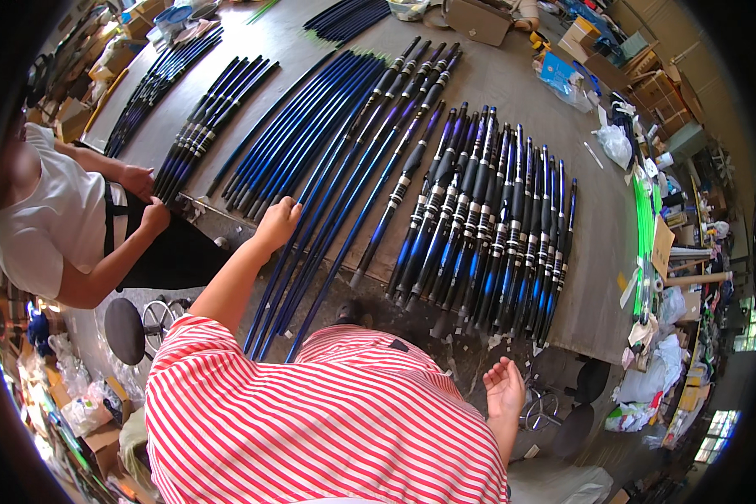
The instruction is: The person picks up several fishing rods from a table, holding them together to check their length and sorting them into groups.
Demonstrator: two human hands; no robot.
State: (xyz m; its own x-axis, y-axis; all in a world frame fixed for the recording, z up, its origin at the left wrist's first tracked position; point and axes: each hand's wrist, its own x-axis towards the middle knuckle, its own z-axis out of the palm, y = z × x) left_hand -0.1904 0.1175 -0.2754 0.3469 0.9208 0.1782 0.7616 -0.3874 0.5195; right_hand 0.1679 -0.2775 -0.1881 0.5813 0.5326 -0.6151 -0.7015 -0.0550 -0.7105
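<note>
- Nearest, below the table's edge, the right hand (504, 388) hangs beside the striped shirt (311, 428), palm turned up, fingers loosely spread and holding nothing; it looks at rest, clear of the rods.
- Just ahead, several long blue rods (317, 244) lean out past the near edge of the table (596, 277), lower ends over the floor; the overhang probably keeps those ends within easy reach.
- The left hand (280, 225) reaches forward to the leftmost of these, fingers curled against it; I cannot tell whether they close around a rod or only touch it.
- To the right, thick rods with black grips and silver rings (470, 223) lie side by side in a dense row, butts toward the person, perhaps so each can be picked out singly.
- Left of the long rods, a fan of thinner blue rods (281, 151) lies separately, presumably to keep kinds apart.
- At the left, a co-worker (50, 210) has both hands by the near ends of a ringed black group (193, 143).
- Farthest, more dark rods (349, 18) lie near a brown case (475, 21).
</note>
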